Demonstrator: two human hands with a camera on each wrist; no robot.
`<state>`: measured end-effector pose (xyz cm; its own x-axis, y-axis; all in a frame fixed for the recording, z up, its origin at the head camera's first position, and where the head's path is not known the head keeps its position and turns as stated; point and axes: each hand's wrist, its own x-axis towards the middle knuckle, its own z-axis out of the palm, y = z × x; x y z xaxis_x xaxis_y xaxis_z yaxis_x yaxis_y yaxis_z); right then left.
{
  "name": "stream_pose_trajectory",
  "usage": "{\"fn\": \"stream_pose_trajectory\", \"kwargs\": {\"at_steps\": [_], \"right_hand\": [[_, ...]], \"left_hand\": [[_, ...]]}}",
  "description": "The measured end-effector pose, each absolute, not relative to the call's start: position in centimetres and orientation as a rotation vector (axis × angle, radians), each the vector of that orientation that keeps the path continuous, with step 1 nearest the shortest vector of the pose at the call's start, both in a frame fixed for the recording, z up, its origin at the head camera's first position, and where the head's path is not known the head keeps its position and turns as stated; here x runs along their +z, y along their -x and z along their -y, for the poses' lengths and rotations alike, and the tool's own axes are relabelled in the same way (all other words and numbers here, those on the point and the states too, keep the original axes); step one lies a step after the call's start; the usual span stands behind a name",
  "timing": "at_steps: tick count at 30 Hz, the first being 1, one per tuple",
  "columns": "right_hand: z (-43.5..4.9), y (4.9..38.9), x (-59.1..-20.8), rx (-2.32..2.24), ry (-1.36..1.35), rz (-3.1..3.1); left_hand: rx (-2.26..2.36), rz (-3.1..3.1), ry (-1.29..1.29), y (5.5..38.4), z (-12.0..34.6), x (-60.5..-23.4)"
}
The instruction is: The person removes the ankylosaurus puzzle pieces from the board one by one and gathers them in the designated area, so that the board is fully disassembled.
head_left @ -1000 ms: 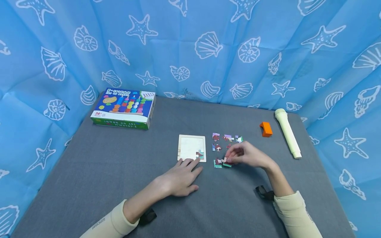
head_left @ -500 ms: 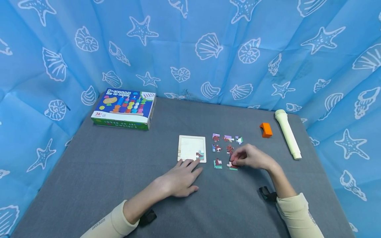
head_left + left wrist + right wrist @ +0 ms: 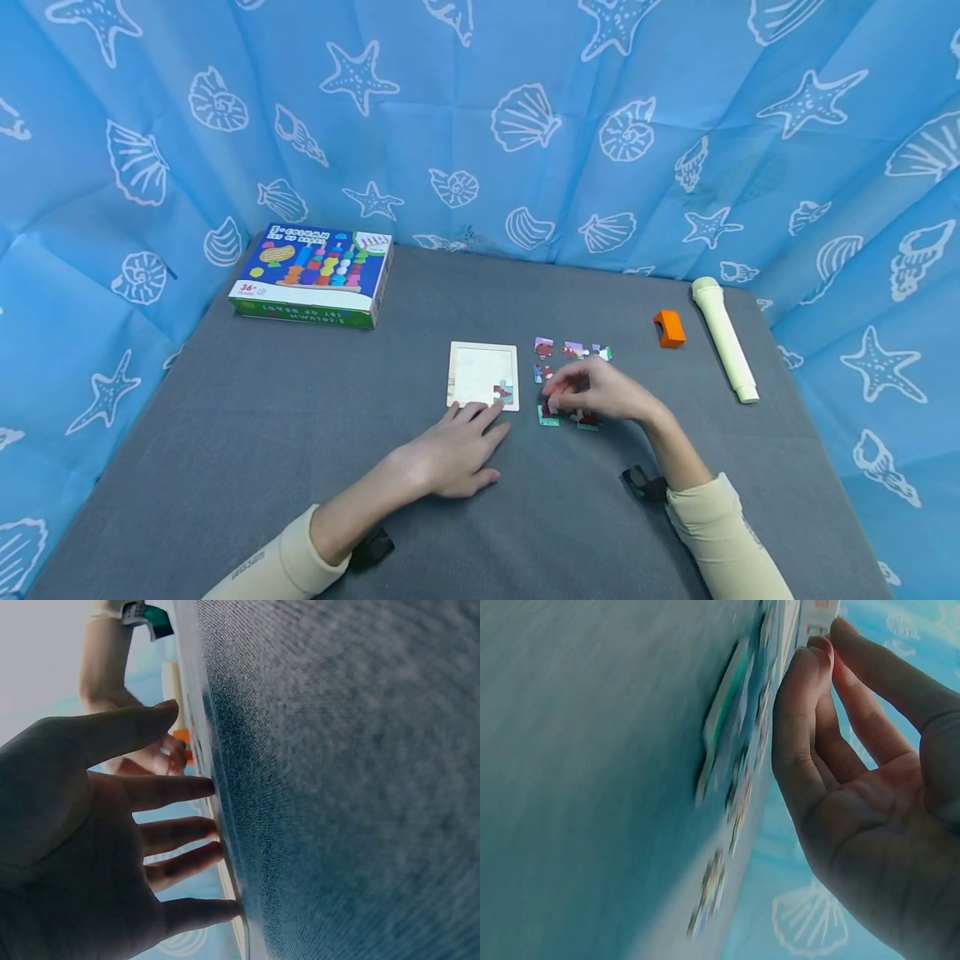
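A square wooden puzzle tray (image 3: 471,367) lies mid-table, with one teal and brown puzzle piece (image 3: 503,392) in its lower right corner. My left hand (image 3: 453,454) rests with spread fingers, its fingertips at the tray's near edge. To the tray's right, my right hand (image 3: 600,390) is over the loose pieces, fingers bent and thumb close to the fingertips. Its tips are at the near left piece (image 3: 549,419); the right wrist view shows nothing between them. Another green-edged piece (image 3: 588,423) lies under this hand, partly covered. Some middle-row pieces are hidden.
Loose puzzle pieces (image 3: 574,349) form a row at the back of the group. An orange arched block (image 3: 670,329) and a pale yellow toy microphone (image 3: 724,340) lie to the right. A bead-set box (image 3: 313,273) sits at the back left, before a blue curtain.
My right hand set the green-edged piece down slightly right, then moved left, off it, to the neighbouring piece. My left hand and the tray stay in place.
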<state>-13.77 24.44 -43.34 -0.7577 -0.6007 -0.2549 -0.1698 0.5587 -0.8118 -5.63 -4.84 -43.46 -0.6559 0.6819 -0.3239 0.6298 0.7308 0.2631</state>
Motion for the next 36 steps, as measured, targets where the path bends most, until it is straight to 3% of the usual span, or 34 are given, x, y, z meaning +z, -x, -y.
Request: {"fn": "stream_pose_trajectory", "kwargs": {"at_steps": [14, 36], "right_hand": [[-19.0, 15.5, -44.0, -1.142, 0.623, -2.252], [-17.4, 15.5, -44.0, -1.032, 0.623, -2.434]], "left_hand": [[0.203, -2.506, -1.009, 5.8, 5.0, -43.6], [0.283, -2.482, -1.042, 5.9, 5.6, -44.2]]}}
